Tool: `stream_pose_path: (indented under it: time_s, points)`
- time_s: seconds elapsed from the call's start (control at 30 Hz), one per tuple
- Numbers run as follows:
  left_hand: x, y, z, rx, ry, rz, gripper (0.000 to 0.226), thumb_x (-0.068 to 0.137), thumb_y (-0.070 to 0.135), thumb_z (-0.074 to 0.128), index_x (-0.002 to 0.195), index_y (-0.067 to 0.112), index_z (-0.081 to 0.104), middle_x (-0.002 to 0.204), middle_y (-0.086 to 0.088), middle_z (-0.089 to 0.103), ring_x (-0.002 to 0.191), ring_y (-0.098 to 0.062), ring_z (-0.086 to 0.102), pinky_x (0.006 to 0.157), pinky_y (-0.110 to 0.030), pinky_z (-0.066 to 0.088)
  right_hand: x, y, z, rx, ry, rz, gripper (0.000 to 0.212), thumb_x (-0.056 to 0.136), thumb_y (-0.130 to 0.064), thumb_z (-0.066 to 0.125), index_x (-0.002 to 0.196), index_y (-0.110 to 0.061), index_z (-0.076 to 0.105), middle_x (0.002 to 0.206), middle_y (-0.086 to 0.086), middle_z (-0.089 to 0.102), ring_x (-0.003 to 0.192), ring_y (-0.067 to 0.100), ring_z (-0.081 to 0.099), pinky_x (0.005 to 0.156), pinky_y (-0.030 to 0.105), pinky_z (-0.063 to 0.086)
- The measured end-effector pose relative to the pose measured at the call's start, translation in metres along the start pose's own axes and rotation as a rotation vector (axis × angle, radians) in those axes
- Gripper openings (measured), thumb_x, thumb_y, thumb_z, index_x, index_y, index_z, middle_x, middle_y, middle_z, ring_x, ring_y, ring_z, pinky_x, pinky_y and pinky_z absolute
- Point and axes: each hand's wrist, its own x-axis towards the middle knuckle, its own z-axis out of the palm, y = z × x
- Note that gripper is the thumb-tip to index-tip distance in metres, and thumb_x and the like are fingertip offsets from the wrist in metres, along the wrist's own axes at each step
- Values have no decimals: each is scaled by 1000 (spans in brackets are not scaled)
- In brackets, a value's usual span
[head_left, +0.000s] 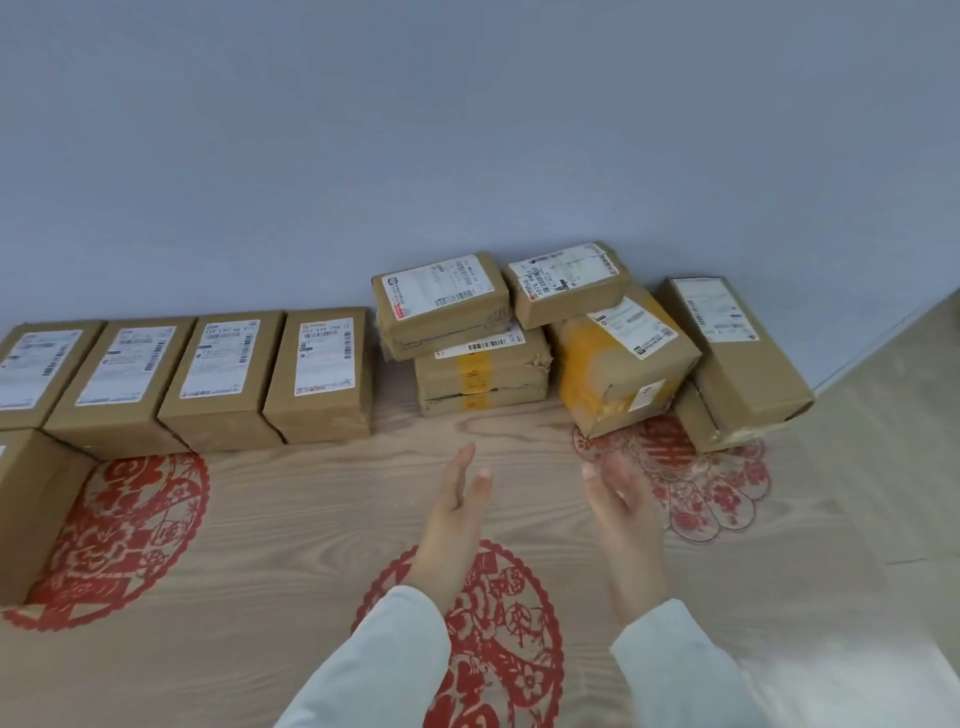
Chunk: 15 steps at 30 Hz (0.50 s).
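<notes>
Ahead: crumpled yellow-taped cardboard box (623, 364); left hand (457, 514), right hand (623, 525) flat.

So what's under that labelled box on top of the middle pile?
A wider carton with yellow tape and a barcode strip, resting on the wood-grain surface. The top box overhangs its left edge and hides most of its lid and label.

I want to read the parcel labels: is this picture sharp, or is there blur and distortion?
Head view: shipping labels mostly too soft to read; right hand motion-blurred, left hand less so; wide lens bows the row of cardboard parcels; lighting soft, shadows faint.
</notes>
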Motion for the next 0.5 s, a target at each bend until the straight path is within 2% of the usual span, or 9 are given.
stream_pose_path:
  time_s: [0.13,0.17,0.23,0.3,0.4,0.47,0.5]
  points:
    - [27,12,39,-29,60,-15,47,100,33,41,146,29,32,155,7,27,142,-11,24,101,-18,19,55,-7,-30,-5,21,-20,57,84,-37,68,135,-26,45,138,-8,49,125,9,45,109,41,37]
    - [35,17,47,-24,87,-21,48,100,33,41,146,29,32,154,7,28,141,-11,25,100,-17,20,70,-10,-35,-13,-10,-47,54,83,-38,69,132,-28,47,137,-9,49,125,7,46,107,38,38]
    - [54,29,63,-8,131,-15,49,99,35,41,147,30,29,153,6,30,138,-8,29,98,-17,21,104,-18,-43,-25,-81,-94,62,83,-42,69,137,-22,46,137,-9,49,126,6,46,99,22,40]
    - [76,42,75,-23,164,18,52,99,37,42,148,30,27,153,8,30,133,-3,30,97,-16,22,136,-29,-44,-32,-88,-131,63,83,-40,69,137,-20,45,136,-7,51,124,7,47,89,11,40]
    - [106,62,86,-76,209,76,52,99,35,42,149,29,27,154,12,28,138,-4,26,101,-16,21,168,-49,-40,-113,-27,-180,50,84,-38,68,129,-24,50,130,-12,54,113,6,52,86,18,42]
    - [127,71,92,-86,255,102,51,100,34,43,148,29,27,154,12,28,140,-5,26,103,-18,21,183,-62,-42,-260,12,-237,49,85,-41,66,127,-25,49,122,-13,54,102,5,53,75,16,40]
    - [136,74,94,-82,280,114,51,100,33,43,148,28,27,153,12,29,140,-5,26,103,-18,22,189,-67,-43,-299,26,-273,49,85,-42,65,128,-25,48,120,-11,54,101,6,52,76,18,41]
